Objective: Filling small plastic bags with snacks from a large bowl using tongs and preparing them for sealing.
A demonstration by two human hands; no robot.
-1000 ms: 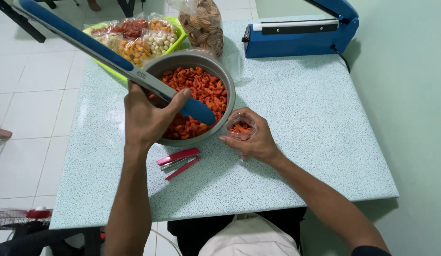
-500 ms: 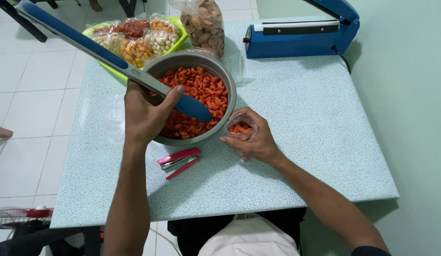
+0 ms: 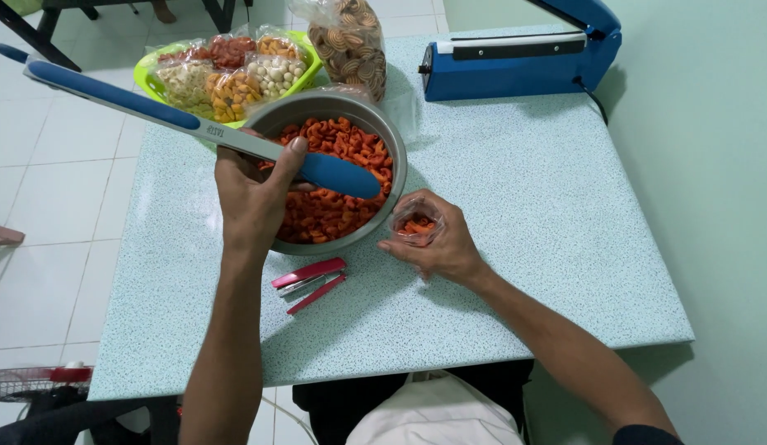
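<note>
My left hand (image 3: 251, 198): clenched on blue tongs (image 3: 235, 138) over metal bowl (image 3: 396, 144) of orange snacks (image 3: 338, 177); my right hand (image 3: 437, 243): grasping small plastic bag (image 3: 415, 222), right of bowl

It looked like a home snack-packing corner: a speckled surface (image 3: 499, 247) carried a blue heat sealer (image 3: 515, 58), bagged snacks (image 3: 227, 70), over white floor tiles (image 3: 53, 165).

left hand (image 3: 255, 202): grips blue tongs (image 3: 235, 136) over snack bowl (image 3: 391, 140) | right hand (image 3: 437, 243): holds small clear bag (image 3: 415, 222)
</note>
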